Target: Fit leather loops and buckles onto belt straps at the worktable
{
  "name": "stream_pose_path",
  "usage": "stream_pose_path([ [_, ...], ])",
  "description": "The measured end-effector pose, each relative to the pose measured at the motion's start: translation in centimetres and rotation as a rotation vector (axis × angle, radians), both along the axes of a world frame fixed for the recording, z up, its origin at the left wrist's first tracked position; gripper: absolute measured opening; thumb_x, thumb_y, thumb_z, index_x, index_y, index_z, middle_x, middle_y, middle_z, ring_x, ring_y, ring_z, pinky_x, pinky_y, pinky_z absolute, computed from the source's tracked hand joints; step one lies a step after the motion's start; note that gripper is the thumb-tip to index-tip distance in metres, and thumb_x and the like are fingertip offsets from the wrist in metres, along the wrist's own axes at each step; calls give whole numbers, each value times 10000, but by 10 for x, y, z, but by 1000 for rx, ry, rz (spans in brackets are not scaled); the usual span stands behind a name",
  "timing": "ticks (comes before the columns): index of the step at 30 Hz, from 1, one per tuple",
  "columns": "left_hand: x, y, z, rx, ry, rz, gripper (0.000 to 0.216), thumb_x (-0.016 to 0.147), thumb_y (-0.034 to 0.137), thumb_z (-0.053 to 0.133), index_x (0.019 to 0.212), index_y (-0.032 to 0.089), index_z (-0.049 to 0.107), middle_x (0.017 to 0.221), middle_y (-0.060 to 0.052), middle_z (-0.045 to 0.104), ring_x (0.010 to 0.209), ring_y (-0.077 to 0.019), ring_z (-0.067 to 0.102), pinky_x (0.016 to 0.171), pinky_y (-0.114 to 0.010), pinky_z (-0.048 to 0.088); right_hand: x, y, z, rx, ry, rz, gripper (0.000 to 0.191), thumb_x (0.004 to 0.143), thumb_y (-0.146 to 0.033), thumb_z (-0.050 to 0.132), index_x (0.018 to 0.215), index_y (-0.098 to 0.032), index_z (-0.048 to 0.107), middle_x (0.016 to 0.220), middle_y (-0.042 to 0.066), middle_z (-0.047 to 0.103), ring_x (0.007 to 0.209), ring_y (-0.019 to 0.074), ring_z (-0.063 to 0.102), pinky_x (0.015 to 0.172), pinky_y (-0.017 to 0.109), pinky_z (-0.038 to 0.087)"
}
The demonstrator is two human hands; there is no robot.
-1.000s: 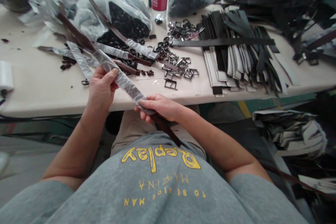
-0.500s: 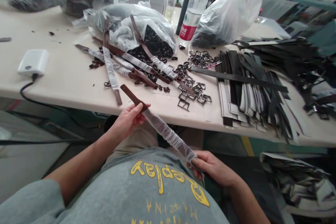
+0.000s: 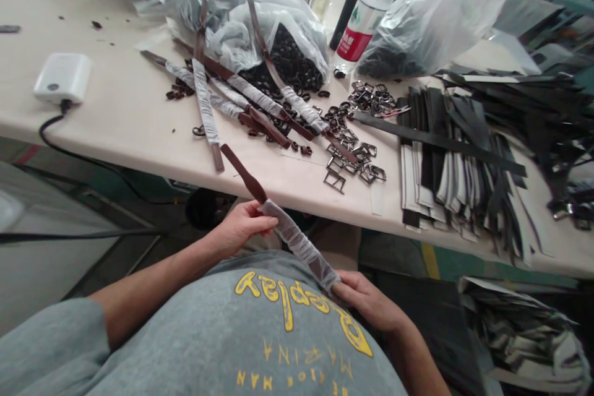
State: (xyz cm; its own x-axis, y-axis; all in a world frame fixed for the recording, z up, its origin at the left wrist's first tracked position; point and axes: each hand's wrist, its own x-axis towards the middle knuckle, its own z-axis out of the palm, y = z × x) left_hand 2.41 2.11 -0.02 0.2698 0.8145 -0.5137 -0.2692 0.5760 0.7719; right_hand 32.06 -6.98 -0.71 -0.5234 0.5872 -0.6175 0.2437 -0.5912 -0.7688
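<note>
A brown leather strap [image 3: 301,242], its middle covered by a wrinkled clear plastic sleeve, stretches between my two hands below the table edge. My left hand [image 3: 248,226] pinches it near the sleeve's upper end, with the bare brown end pointing up toward the table. At the lower end, the fingers of my right hand [image 3: 364,298] are closed around the strap and hide its tip. Similar sleeved straps [image 3: 253,99] lie piled on the table just ahead, one wrapped strap [image 3: 204,102] nearest my left hand.
Metal buckles [image 3: 355,161] lie loose beside a stack of black and white strips [image 3: 439,167]. Behind stand a plastic bag of small black loops [image 3: 297,59], a bottle with a red label [image 3: 355,43] and another bag [image 3: 431,31]. A white charger [image 3: 62,77] with a cable sits left.
My left hand has slid down the strap from the bare brown part onto the plastic sleeve, baring more of the brown end. The view has shifted slightly; my right hand keeps its hold.
</note>
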Motion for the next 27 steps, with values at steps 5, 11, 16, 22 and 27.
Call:
stream_pose_path([
  [5, 8, -16, 5, -86, -12, -108, 204, 624, 235, 805, 748, 157, 664, 599, 44, 602, 502, -66, 497, 512, -197, 395, -17, 20, 21, 287, -23, 89, 558, 953, -648, 445, 1144, -165, 649, 1053, 93, 687, 985, 251, 627, 841, 338, 495],
  [11, 20, -20, 0, 62, 86, -332, 233, 646, 309, 790, 592, 162, 617, 502, 25, 551, 479, -98, 474, 494, -234, 363, -69, 37, 30, 321, -184, -7, 431, 978, -578, 458, 823, -193, 571, 689, -3, 618, 590, 140, 585, 567, 243, 457],
  [16, 21, -22, -9, 89, 54, -360, 283, 655, 365, 802, 578, 160, 624, 511, 13, 565, 495, -110, 486, 504, -241, 379, -86, 41, 29, 512, -302, -38, 417, 1005, -517, 432, 731, -211, 507, 618, -27, 547, 547, 117, 513, 531, 228, 384],
  [22, 18, -28, -20, -11, 40, -65, 294, 653, 394, 822, 741, 167, 656, 535, 45, 570, 468, -81, 448, 463, -212, 338, -81, 32, 18, 512, -297, -83, 454, 1003, -561, 395, 701, -226, 437, 572, -49, 501, 484, 105, 462, 515, 237, 355],
  [27, 25, -30, -19, -34, 23, -230, 350, 618, 415, 849, 641, 165, 605, 474, 42, 534, 435, -82, 433, 429, -225, 308, -86, 29, 13, 629, -327, -94, 477, 996, -581, 382, 675, -229, 411, 573, -38, 470, 540, 120, 435, 540, 249, 331],
])
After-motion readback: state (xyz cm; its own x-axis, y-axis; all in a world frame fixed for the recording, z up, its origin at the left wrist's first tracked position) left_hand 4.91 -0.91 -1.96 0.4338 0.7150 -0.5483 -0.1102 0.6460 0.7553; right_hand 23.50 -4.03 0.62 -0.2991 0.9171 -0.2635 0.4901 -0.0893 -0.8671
